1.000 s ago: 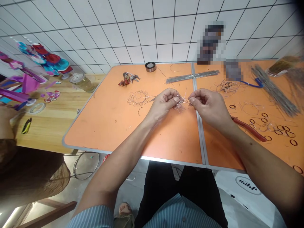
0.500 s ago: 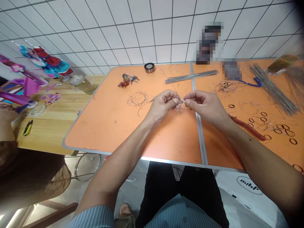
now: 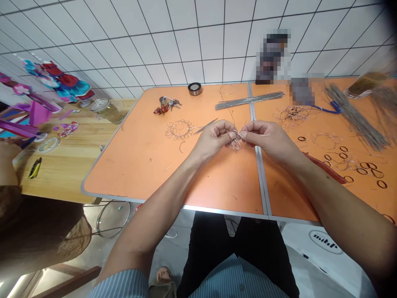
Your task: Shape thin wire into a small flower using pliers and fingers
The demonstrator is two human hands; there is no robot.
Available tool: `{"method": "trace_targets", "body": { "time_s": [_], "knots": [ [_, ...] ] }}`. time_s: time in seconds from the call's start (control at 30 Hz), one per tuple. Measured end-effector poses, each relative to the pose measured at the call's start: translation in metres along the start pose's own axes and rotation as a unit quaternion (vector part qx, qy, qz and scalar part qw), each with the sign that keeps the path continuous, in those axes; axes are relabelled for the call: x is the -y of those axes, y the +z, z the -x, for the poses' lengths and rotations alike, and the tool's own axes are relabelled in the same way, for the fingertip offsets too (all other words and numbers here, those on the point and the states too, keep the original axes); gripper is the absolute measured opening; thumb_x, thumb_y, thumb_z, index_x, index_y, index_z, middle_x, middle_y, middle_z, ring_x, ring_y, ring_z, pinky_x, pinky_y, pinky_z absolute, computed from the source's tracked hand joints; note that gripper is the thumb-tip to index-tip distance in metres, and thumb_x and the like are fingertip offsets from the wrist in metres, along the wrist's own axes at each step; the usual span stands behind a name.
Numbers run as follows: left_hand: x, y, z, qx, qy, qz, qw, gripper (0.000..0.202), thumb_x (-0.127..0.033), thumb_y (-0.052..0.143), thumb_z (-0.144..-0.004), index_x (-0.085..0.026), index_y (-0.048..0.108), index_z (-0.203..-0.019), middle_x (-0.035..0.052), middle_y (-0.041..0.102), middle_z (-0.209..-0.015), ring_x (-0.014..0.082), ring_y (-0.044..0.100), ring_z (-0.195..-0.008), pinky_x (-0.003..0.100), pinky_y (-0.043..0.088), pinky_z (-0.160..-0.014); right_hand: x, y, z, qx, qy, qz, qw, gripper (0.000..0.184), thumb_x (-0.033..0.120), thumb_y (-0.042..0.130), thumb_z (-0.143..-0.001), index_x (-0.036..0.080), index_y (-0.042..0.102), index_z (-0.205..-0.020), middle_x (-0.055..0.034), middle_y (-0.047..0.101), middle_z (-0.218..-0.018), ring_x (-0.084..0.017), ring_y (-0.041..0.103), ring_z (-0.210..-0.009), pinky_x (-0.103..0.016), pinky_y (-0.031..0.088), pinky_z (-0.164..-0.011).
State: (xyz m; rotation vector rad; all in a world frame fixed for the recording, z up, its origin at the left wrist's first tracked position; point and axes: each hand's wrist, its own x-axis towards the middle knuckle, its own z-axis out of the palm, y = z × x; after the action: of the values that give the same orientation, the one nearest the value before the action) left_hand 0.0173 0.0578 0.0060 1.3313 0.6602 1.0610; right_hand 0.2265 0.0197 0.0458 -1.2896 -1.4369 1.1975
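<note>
Between my two hands, above the orange table [image 3: 149, 165], is a small piece of looped thin wire [image 3: 236, 145]. My left hand [image 3: 217, 138] pinches its left side between thumb and fingers. From the right, my right hand [image 3: 262, 134] pinches the wire close to the left fingertips. A loose wire end rises above the fingers. Left of my left hand lies a ring of wire loops [image 3: 180, 130], with a few straight wire pieces [image 3: 206, 126] beside it. A red-handled tool [image 3: 327, 167] lies partly under my right forearm.
Behind my hands lies a bundle of straight wires [image 3: 248, 100]; a larger bundle [image 3: 356, 118] is at right. Keys [image 3: 167, 105] and a tape roll [image 3: 195, 88] lie toward the back. Several dark rings [image 3: 362, 170] lie at right. Another person's arm [image 3: 9, 163] is at far left.
My hands have shifted slightly, with the fingertips closer together on the wire. The upright wire end has changed its lean. More of the straight pieces beside my left hand now shows.
</note>
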Motion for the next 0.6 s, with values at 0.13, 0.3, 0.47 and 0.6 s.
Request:
{"method": "trace_targets", "body": {
  "time_s": [0.13,0.3,0.47,0.6],
  "knots": [
    [0.001,-0.001,0.001,0.012,-0.004,-0.008,1.0,0.05,-0.055,0.106,-0.082,-0.019,0.073,-0.092,0.0001,0.075,-0.083,0.0107,0.067,-0.071,0.026,0.053,-0.069,0.0,-0.001,-0.002,-0.023,-0.008,-0.01,1.0,0.018,0.032,0.093,-0.091,0.024,0.079,-0.082,-0.0021,0.071,-0.082,-0.017,0.06,-0.075,-0.035,0.051,-0.073],
    [0.003,-0.001,0.002,0.029,-0.022,-0.018,0.999,0.045,-0.051,0.104,-0.086,-0.018,0.074,-0.095,0.0013,0.078,-0.085,0.0116,0.072,-0.073,0.026,0.056,-0.071,-0.003,-0.006,-0.007,-0.071,-0.036,-0.027,0.996,0.019,0.028,0.093,-0.094,0.024,0.078,-0.083,-0.0023,0.071,-0.083,-0.017,0.06,-0.074,-0.035,0.052,-0.072],
    [-0.007,-0.012,-0.001,0.004,-0.018,-0.006,1.0,0.045,-0.046,0.107,-0.083,-0.019,0.072,-0.092,0.0026,0.081,-0.085,0.0117,0.072,-0.071,0.024,0.055,-0.068,-0.006,-0.011,-0.012,-0.157,-0.106,-0.029,0.982,0.016,0.02,0.084,-0.098,0.023,0.078,-0.084,-0.0019,0.071,-0.08,-0.017,0.062,-0.074,-0.034,0.05,-0.073],
    [-0.023,-0.029,-0.004,-0.103,0.013,0.022,0.994,0.036,-0.032,0.103,-0.09,-0.02,0.069,-0.093,0.0004,0.082,-0.088,0.0092,0.072,-0.069,0.022,0.055,-0.067,-0.015,-0.008,-0.014,-0.121,-0.109,0.114,0.98,0.011,0.018,0.083,-0.094,0.024,0.081,-0.085,-0.0026,0.077,-0.083,-0.021,0.067,-0.078,-0.037,0.05,-0.075]
  ]
}}
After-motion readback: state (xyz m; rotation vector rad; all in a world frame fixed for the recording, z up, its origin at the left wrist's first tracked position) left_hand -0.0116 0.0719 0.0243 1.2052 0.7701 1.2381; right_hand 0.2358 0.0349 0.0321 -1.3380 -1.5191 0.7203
